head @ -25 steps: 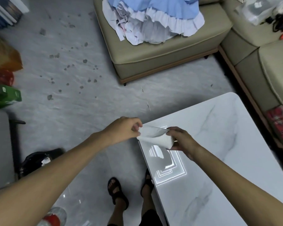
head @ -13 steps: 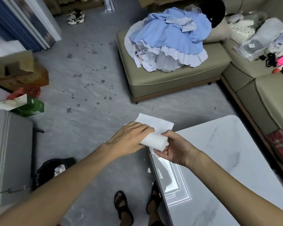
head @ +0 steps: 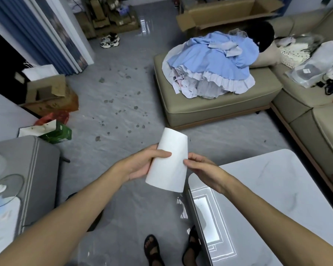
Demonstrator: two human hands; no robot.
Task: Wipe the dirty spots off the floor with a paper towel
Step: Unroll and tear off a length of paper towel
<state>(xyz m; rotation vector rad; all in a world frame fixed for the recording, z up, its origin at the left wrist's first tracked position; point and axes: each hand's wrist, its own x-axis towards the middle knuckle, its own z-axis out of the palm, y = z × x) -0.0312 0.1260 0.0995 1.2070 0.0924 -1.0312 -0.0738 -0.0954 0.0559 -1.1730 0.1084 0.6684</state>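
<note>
A person holds a white paper towel in mid-air at the centre of the frame, above the grey floor. The sheet is stretched flat between both hands. The left hand grips its left edge, with the thumb lying across the front and the fingers curled behind. The right hand pinches the right edge between thumb and fingertips.

The dirty spots are dark flecks scattered over the floor in the upper-centre of the frame, well apart from the towel. To their right stands a beige ottoman with a blue ruffled dress heaped on it.

A white marble table fills the lower right, just beside the right forearm. At the left edge sit an open cardboard box and a green carton. The person's sandalled feet show at the bottom centre.
</note>
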